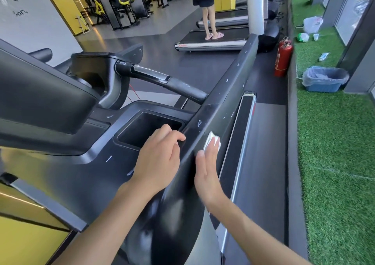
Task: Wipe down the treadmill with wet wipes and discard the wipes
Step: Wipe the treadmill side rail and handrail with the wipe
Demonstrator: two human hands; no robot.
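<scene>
Head view, the only one available to me

1. Right hand [209,169]: flat, fingers straight, pressing a folded white wet wipe [212,141] against the outer face of the treadmill's side rail [233,78]. It grasps nothing; the wipe is pinned under the fingertips at the near stretch of the rail.
2. Left hand [158,159]: rests on the console surface just beside the rail's inner edge, next to the tray recess [146,126]. The fingers are loosely bent and I see nothing held in them.
3. Surface condition: small pale flecks show along the rail beyond the wipe and on the console near the left hand. I cannot tell whether these are dirt or worn paint.
4. Progress, as I judge it: wiping is under way, mid-task. The far length of the rail, the handlebar [162,78] and the console look untreated, though no wet sheen confirms either way.
5. Disposal: not yet done. A lined blue bin [324,80] stands on the green turf, well apart to the right; something pale lies inside, too small to identify
</scene>
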